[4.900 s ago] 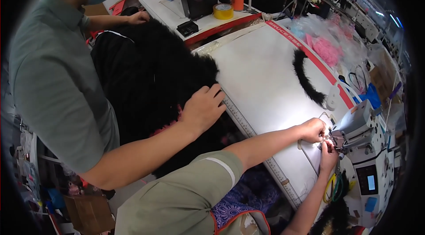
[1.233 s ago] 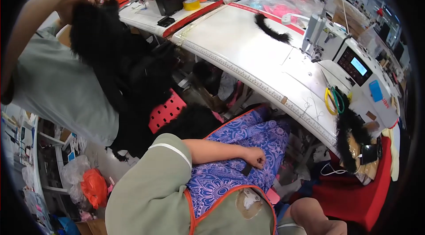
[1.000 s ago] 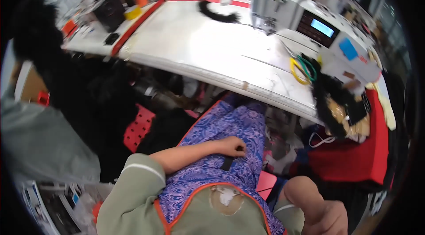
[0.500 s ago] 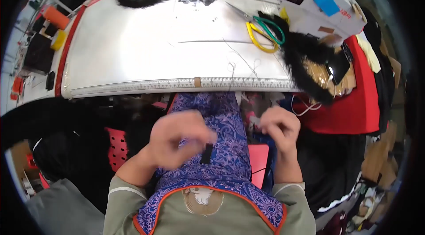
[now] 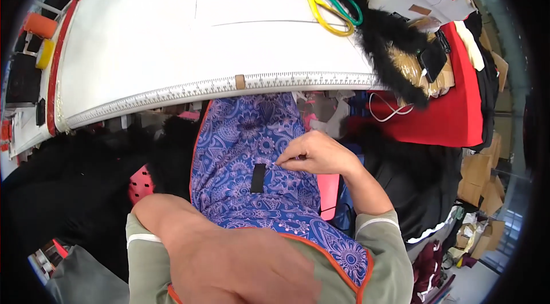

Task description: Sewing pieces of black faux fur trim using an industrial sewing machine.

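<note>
In the head view, we see the right hand (image 5: 326, 152) near the middle of the frame, over a blue and purple flowery apron (image 5: 240, 132). Its fingers (image 5: 291, 152) bend down to the left, and the tips of the thumb and pointing finger look pressed together. We can't tell if something thin, or a bit of the apron, is pinched in there.

A short black strip (image 5: 258, 178) lies on the apron, in the middle of the frame. It is just beside those fingertips, to the left and a little lower. The right hand is the nearer one. The left hand (image 5: 243, 267) is big and blurry at the bottom of the frame, below the strip and well apart from it. We can't tell if its fingers are spread or bent, or if they hold anything.

The strip's long way goes almost straight up and down in the frame. Its top end leans a bit to the right and points to the white surface (image 5: 137, 40). Its bottom end points down to the left hand. Both ends look the same to us.

Up on the surface we see scissors (image 5: 335, 15) with yellow and green handles, their blades pointing to the upper left. A furry black piece (image 5: 395, 78) lies right next to them.
</note>
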`<state>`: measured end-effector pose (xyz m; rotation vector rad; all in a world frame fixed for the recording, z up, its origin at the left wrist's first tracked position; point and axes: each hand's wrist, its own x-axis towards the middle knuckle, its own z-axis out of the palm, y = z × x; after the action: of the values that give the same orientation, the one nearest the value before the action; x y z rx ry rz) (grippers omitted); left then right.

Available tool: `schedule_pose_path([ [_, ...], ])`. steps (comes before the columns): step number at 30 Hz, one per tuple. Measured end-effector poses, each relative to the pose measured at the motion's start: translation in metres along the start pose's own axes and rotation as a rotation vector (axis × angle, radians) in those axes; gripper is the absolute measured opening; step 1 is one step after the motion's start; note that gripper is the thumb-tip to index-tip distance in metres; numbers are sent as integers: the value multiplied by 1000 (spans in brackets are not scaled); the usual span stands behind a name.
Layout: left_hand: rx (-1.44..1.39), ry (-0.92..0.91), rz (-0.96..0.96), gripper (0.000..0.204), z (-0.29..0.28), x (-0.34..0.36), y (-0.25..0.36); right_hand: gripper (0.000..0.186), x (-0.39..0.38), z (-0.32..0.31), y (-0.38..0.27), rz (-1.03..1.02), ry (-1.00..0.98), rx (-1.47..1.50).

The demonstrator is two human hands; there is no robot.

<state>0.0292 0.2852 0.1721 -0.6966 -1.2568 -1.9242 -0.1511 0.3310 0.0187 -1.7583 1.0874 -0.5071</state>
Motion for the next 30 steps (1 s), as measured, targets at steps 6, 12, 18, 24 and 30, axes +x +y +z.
schedule_pose_path([
  [6,-177,259,275,16,20,-8,-25,13,-2,11,0,99,103,44],
  [12,-9,396,406,13,18,-14,-12,12,5,18,-5,38,171,-20],
  [18,-238,162,-21,12,-2,-25,17,9,13,11,-12,-7,212,-12],
  [24,-201,283,-50,9,-16,-16,19,6,28,-1,-16,-202,292,-37],
  [30,-87,-111,-7,20,-42,-16,20,9,36,-6,-21,-209,341,-25],
])
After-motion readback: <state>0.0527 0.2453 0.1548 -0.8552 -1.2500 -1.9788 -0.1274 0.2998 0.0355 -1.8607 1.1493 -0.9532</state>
